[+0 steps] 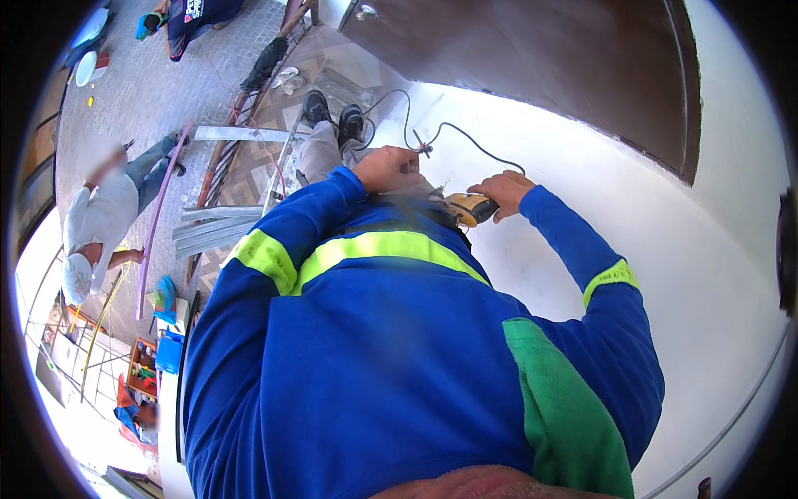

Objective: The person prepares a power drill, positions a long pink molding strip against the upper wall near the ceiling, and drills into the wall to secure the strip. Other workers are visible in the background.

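Observation:
My right hand (505, 193) is wrapped round the back end of a yellow and black power tool (470, 209) in front of my waist. The front of the tool is partly hidden by my blue jacket (382, 358). My left hand (387, 170) is closed in front of my waist, left of the tool, with its fingertips curled in. Whatever it may hold is too small to tell. A dark cable (470, 133) runs in loops from beside my right hand, past a small tangle near my left fingers, toward my shoes (332, 115).
A white wall (582, 249) stands close on my right, below a brown door (565, 66). Left are grey metal profiles (212, 233) and a railing (237, 125). Beyond, a person (112, 208) holds a long purple bar (158, 220). Green cloth (569, 407) hangs over my shoulder.

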The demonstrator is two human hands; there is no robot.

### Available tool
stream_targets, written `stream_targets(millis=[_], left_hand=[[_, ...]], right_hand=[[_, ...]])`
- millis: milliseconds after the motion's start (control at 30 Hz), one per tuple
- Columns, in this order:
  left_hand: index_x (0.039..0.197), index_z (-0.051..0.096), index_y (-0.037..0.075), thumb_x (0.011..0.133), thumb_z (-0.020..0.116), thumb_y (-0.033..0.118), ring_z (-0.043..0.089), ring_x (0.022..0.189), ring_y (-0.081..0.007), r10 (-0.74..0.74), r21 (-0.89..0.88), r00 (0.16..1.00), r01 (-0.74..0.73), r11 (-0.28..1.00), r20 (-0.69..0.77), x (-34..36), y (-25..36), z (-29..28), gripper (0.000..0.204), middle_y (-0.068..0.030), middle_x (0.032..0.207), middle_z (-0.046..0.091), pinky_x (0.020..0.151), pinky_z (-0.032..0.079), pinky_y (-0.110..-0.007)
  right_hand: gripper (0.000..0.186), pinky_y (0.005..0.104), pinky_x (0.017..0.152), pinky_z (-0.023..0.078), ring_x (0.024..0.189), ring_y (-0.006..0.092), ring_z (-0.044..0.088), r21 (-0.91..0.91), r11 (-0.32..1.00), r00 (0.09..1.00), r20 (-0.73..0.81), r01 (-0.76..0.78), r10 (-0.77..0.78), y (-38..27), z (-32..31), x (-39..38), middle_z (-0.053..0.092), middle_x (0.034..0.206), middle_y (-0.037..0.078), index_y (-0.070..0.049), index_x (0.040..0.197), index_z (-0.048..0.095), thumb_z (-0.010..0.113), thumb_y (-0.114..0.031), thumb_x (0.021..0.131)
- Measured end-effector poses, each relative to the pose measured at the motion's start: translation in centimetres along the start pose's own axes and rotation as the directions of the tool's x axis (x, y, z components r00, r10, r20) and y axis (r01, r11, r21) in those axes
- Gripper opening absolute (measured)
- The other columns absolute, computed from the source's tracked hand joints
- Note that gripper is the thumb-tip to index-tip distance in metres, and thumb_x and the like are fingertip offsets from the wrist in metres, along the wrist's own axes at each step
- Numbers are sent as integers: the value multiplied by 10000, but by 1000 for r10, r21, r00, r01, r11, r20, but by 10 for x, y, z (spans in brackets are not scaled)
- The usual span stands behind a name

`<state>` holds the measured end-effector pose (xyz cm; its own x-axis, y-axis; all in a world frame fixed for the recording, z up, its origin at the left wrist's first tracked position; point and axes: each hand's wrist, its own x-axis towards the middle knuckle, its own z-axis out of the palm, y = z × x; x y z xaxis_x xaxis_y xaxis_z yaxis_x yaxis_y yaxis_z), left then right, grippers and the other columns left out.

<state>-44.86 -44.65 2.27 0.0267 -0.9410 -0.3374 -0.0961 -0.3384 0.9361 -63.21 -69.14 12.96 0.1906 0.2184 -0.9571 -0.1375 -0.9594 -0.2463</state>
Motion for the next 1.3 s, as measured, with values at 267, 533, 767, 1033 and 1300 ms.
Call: stream_targets(millis=[267,533,767,1033,1300], left_hand=[[1175,612,78,966,705,335,684,954,-179,-242,-520,944,94,849,-224,-24,-7,-19,344,-57,1022,701,831,537,-346],[1400,498,141,1083,496,398,584,1089,-139,-457,-886,761,-362,291,-461,-39,1,-15,408,-13,1228,618,851,507,-332],[1431,501,106,1046,549,435,585,1085,-190,-659,-885,591,-291,364,-465,-80,-68,7,509,-83,1214,612,873,487,-352],[1021,673,48,861,667,146,712,822,-325,-867,-697,77,561,446,-493,-187,-264,106,188,-140,911,710,685,568,-418],[946,755,-30,714,702,192,715,959,-413,-889,-445,84,842,304,-450,-195,-339,139,325,-270,976,720,840,573,-452]], right_hand=[[819,449,1080,432,1171,318,616,9,1000,882,-470,-24,25,-13,-31,-14,624,1324,125,-135,1453,521,879,-314,738],[678,377,896,554,1025,238,691,429,689,592,-806,584,0,-130,-99,118,677,1221,165,-77,1495,439,754,-129,897],[393,373,858,520,1000,307,674,439,683,575,-817,583,34,-147,-110,149,695,1085,206,-28,1348,569,633,-183,992],[376,393,823,518,912,351,676,627,740,839,-520,246,162,-124,-121,134,703,1023,213,-42,1285,616,622,-291,1003],[412,388,822,523,922,351,681,463,821,794,-607,333,20,-117,-111,136,706,1072,204,-9,1296,615,645,-285,992]])
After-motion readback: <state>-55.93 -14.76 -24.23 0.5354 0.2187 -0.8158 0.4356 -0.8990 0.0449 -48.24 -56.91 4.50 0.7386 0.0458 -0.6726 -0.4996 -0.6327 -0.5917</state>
